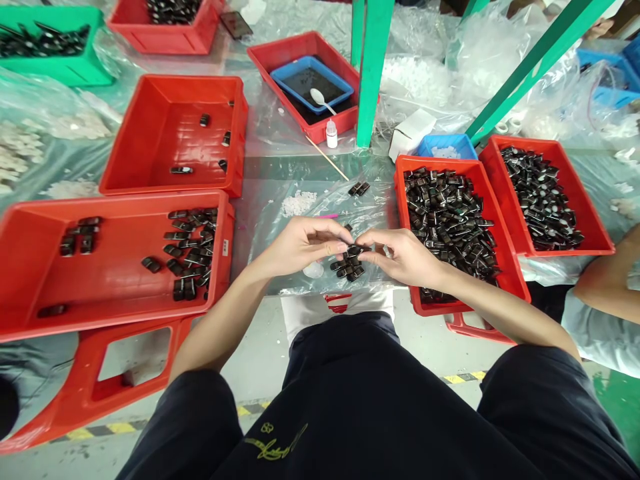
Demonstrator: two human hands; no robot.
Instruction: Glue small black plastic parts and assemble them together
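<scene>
– if going by size, what first?
– a table [254, 175] under clear plastic sheeting, stretching from left to right.
– and on the left?
– a near-left red tray [115, 283], with black parts [197, 247] bunched along its right side and a few more to the left. just beyond, a far-left red tray [165, 127], with only a handful along its right and near sides.
– and on the right?
– an inner-right red tray [430, 309], heaped full. just beside, farther right, an outer-right red tray [565, 252], heaped too.
– far middle?
– a smaller red tray [280, 55], with a blue tray [280, 75] inside.
– and the hands?
– left hand [300, 247] and right hand [400, 252], both bare, facing each other at the table's near edge.
– smaller still?
– beyond the hands, a thin wooden stick [327, 159], a white heap [299, 203] to the left and, farther off, a white bottle [331, 133], upright. just below the fingertips, loose black parts [347, 270].
– and smallest?
– a small black part [356, 251], pinched by thumb and forefinger from left and right alike. remaining fingers partly hidden; cannot tell whether spread or pressed together.
</scene>
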